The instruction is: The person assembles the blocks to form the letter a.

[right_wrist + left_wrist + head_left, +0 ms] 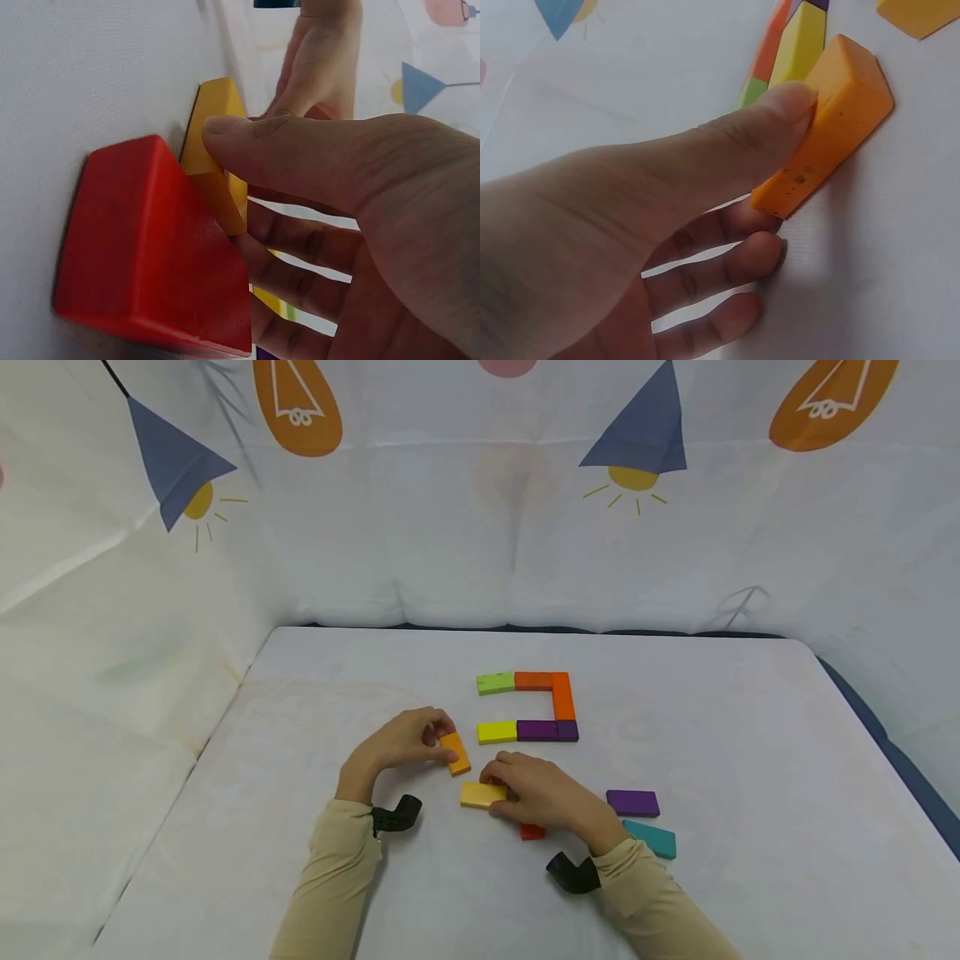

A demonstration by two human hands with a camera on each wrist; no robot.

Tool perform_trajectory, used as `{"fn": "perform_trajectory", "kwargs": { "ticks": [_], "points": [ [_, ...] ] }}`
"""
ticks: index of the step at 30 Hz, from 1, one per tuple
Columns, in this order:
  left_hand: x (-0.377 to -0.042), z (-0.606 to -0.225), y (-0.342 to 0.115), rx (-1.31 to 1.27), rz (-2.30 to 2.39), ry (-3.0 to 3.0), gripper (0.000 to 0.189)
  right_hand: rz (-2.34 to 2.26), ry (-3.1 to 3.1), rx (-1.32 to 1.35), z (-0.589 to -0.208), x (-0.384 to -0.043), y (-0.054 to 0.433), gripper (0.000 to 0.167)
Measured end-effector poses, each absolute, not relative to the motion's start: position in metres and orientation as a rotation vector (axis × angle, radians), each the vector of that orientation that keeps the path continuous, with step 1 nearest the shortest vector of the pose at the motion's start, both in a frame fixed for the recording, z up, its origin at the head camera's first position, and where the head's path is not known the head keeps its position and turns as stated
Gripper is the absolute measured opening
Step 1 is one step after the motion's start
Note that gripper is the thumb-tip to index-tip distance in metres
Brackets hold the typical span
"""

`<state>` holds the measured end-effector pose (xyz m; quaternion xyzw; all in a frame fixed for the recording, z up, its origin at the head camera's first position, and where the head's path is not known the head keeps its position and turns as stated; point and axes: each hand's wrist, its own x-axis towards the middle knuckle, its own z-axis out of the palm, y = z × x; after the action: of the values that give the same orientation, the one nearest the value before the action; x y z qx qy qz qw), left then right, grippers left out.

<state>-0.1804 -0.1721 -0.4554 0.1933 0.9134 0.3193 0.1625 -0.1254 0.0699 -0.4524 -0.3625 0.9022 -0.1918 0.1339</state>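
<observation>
Pinching 2 blocks – 1 per hand

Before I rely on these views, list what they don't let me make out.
- Red block: head view, far part covered by the right hand.
- Yellow-orange block: head view, right end hidden by that hand's fingers.
- Dark marks on the orange block: left wrist view, too small and blurred to read.
- Pink circle: head view, cut off by the top edge.
</observation>
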Motion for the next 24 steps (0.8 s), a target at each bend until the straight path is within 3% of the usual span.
{"fn": "perform_trajectory", "kwargs": {
  "ticks": [24],
  "points": [
    [-0.1839, -0.4592, -0.1655, 0.601, 0.898, 2.651, 0.034, -0.531, 2.614, -0.947, -0.4501, -0.1308, 0.0755, 0.030]
  ]
}}
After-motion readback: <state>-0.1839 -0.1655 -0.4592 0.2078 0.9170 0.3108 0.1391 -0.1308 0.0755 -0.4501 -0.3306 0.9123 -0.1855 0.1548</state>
